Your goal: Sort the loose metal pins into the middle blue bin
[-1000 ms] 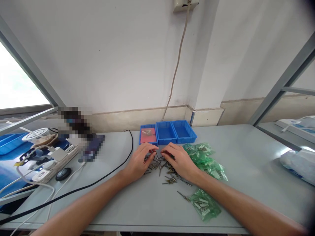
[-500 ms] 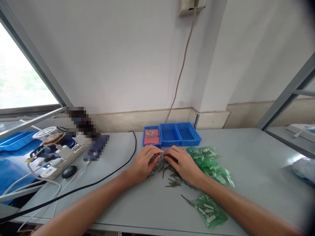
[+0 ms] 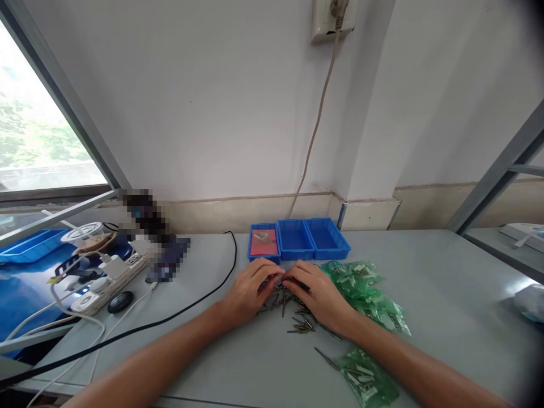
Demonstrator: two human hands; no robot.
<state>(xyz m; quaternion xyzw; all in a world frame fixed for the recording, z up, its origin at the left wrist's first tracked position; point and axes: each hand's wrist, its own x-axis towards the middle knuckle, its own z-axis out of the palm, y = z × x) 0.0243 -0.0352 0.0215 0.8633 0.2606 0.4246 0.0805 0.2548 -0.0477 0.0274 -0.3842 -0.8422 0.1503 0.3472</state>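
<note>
1. On a grey tabletop [image 3: 263, 368] against a pale wall [image 3: 238, 113], a person's two bare hands sit close together over a loose pile of slim metal pins [image 3: 284, 306].
2. The left hand [image 3: 250, 290] is curled into a narrow pinch, thumb and fingers nearly together; whether it holds a pin, I cannot tell.
3. The right hand [image 3: 318, 292] is bent the same way, its fingertips at or almost at the left's; anything between them is too small to make out.
4. The pins lie under, between and in front of the hands; a lone pin [image 3: 326, 358] lies nearer the front, beside a green plastic bag [image 3: 365, 377] of pins; more green bags [image 3: 361, 286] lie right of the right hand.
5. Behind the hands, three blue trays [image 3: 297, 255] stand in a row; the leftmost holds a red sheet [image 3: 263, 249].
6. At left, a black cable [image 3: 161, 322] crosses the table; beyond it are a round black object [image 3: 120, 302] and a white power strip [image 3: 87, 302].
</note>
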